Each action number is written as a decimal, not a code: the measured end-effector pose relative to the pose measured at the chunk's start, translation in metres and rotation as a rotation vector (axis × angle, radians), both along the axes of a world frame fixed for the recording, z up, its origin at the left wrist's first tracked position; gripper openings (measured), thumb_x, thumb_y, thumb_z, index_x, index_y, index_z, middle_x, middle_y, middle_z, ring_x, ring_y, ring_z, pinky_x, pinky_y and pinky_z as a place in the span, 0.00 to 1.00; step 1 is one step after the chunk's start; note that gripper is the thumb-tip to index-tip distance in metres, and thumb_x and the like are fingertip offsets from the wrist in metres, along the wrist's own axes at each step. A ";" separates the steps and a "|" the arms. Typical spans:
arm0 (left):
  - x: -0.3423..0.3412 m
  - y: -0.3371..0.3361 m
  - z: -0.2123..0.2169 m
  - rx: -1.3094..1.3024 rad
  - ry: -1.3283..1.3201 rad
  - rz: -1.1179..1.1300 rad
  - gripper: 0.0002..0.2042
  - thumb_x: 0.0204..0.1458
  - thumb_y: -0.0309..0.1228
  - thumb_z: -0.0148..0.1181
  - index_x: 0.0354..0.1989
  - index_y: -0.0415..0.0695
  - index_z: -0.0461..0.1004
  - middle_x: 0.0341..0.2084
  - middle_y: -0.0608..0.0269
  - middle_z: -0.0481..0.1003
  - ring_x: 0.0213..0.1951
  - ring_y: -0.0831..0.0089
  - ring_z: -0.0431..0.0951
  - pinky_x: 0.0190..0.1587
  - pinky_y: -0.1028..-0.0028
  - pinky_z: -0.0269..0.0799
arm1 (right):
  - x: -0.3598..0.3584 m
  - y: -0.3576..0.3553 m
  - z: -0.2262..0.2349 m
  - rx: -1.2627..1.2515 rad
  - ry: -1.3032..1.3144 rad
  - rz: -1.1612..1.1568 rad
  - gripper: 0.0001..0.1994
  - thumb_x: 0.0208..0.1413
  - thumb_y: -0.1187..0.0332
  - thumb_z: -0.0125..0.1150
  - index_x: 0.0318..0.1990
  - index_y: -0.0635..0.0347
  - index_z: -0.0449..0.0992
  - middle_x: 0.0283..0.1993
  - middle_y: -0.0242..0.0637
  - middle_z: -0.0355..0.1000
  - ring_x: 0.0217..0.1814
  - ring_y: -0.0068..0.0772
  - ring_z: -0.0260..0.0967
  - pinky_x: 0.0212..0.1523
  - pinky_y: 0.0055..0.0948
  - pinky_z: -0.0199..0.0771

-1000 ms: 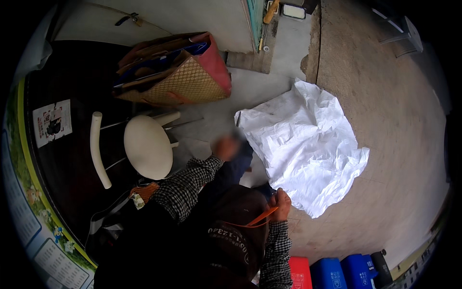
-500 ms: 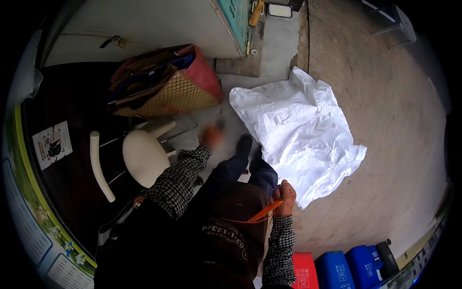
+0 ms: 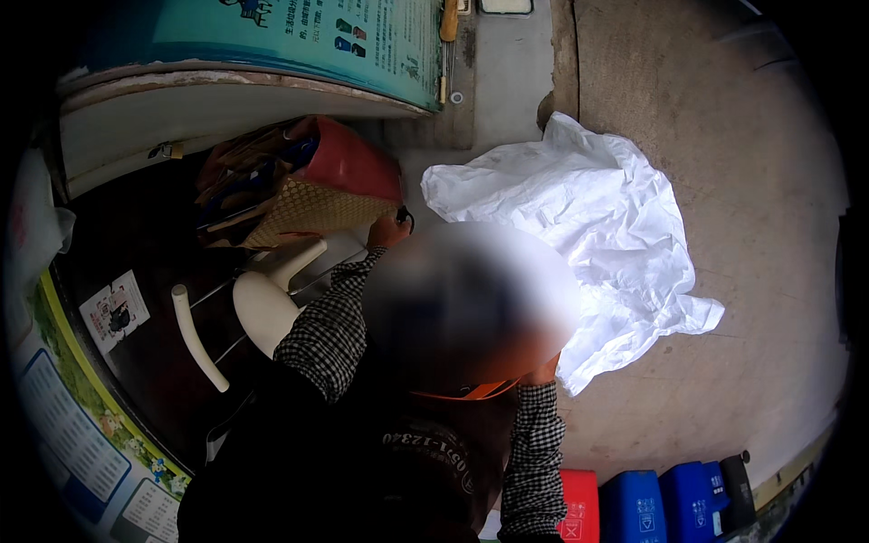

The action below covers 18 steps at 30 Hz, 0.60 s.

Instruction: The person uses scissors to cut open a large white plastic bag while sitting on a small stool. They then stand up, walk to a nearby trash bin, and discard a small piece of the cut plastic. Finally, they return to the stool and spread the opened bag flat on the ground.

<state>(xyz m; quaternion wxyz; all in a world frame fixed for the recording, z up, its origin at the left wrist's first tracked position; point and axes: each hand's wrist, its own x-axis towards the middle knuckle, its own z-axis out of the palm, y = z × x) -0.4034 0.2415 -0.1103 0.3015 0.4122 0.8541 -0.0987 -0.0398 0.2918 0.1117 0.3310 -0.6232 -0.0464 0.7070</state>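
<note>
My left hand (image 3: 387,233) is closed around a small black looped object (image 3: 405,216), possibly a handle; its full shape is hidden. It is by the lower right corner of a red and woven tan bag (image 3: 353,176) stuffed with papers or cardboard. At my right side, my right hand (image 3: 543,369) is partly covered by a large blurred patch. An orange strap (image 3: 484,391) runs across my dark brown apron (image 3: 425,443) to that hand, whose fingers are mostly hidden. Beyond it, a crumpled white sack (image 3: 615,226) lies spread over the ground.
A cream-coloured chair (image 3: 262,312) stands at the left beside a dark panel. A red bin (image 3: 579,502), a blue bin (image 3: 632,507) and others line the lower right. Ahead is a teal printed board (image 3: 272,45). A wooden-handled tool (image 3: 449,23) leans near its right end.
The view has shifted, bringing more of the teal board in. My left hand sits closer to the bag's corner. A blurred patch now covers my lap and most of my right hand.
</note>
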 end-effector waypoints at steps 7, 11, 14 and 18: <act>-0.009 0.073 -0.081 -0.165 0.056 0.137 0.22 0.54 0.43 0.56 0.40 0.31 0.78 0.40 0.40 0.78 0.42 0.51 0.79 0.45 0.58 0.74 | 0.035 -0.033 -0.107 -0.121 0.651 -0.263 0.10 0.64 0.59 0.50 0.40 0.56 0.68 0.29 0.28 0.64 0.24 0.24 0.60 0.23 0.25 0.66; -0.030 0.105 -0.142 -0.180 0.022 0.255 0.23 0.55 0.43 0.56 0.41 0.29 0.78 0.40 0.36 0.77 0.45 0.51 0.79 0.49 0.59 0.73 | 0.059 -0.052 -0.147 -0.136 0.565 -0.234 0.10 0.64 0.58 0.48 0.35 0.53 0.65 0.26 0.27 0.56 0.22 0.25 0.52 0.20 0.24 0.60; -0.048 0.126 -0.175 -0.178 -0.008 0.242 0.24 0.55 0.44 0.55 0.43 0.30 0.78 0.43 0.37 0.77 0.47 0.51 0.78 0.51 0.58 0.72 | 0.068 -0.041 -0.149 -0.370 0.446 -0.378 0.11 0.64 0.58 0.48 0.36 0.55 0.65 0.27 0.31 0.57 0.23 0.27 0.53 0.20 0.25 0.61; -0.058 0.149 -0.209 -0.242 0.089 0.345 0.25 0.54 0.48 0.55 0.43 0.33 0.79 0.44 0.40 0.77 0.47 0.50 0.78 0.51 0.57 0.72 | 0.072 -0.007 -0.134 -0.182 0.307 -0.185 0.10 0.62 0.61 0.53 0.37 0.58 0.66 0.28 0.36 0.59 0.25 0.30 0.56 0.21 0.27 0.65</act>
